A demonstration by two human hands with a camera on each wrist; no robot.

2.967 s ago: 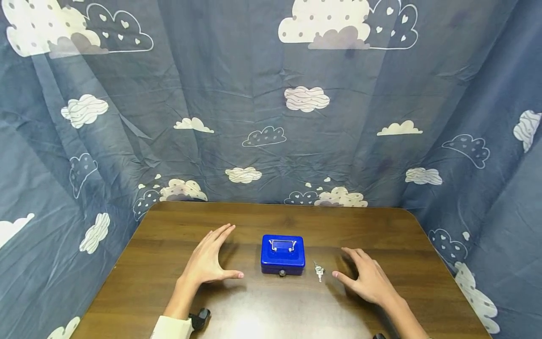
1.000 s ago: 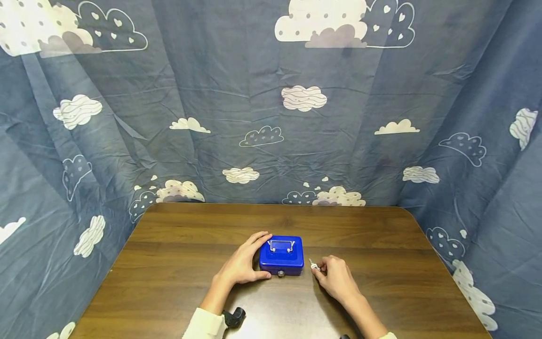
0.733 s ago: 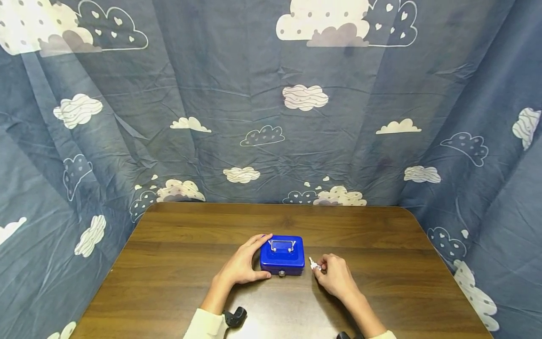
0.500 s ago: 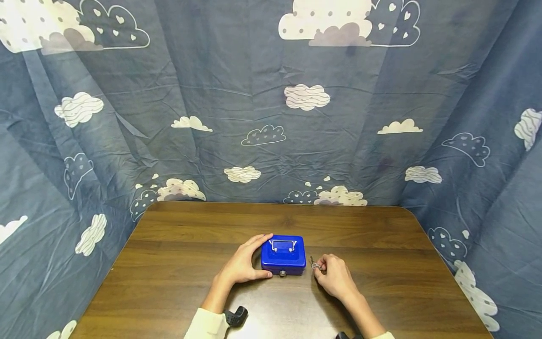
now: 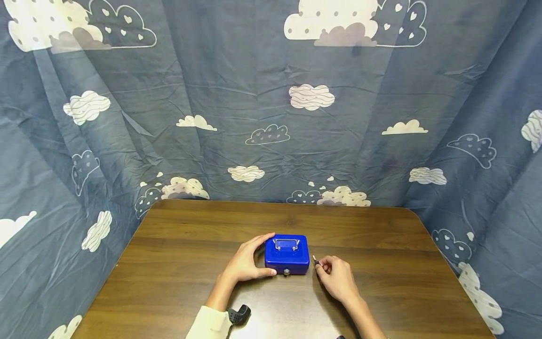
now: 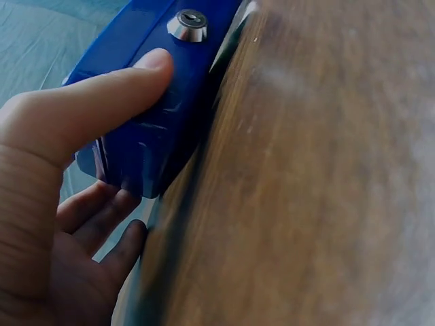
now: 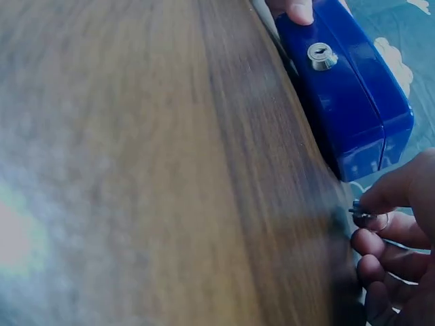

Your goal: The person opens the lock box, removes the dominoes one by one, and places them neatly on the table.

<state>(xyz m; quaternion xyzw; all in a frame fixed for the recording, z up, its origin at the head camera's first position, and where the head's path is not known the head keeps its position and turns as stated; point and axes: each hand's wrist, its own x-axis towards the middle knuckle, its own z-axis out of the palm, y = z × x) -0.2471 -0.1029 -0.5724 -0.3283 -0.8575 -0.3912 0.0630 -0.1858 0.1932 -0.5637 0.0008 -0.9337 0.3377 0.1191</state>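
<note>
A small blue cash box stands closed on the table, its wire handle lying on the lid and a round lock on its front. My left hand grips the box's left end, with the thumb pressed on the front beside the lock and the fingers reaching behind. Just right of the box, my right hand pinches small keys on a ring between thumb and forefinger. The fingers partly cover the keys. A slight gap separates them from the box.
The brown wooden table has rounded far corners. A blue curtain with white clouds hangs behind it and along both sides. A black wrist camera sits at my left wrist.
Three seconds ago both hands were apart from the things and the keys lay on the table. My left hand has moved right onto the box; my right has picked up and turned the keys.
</note>
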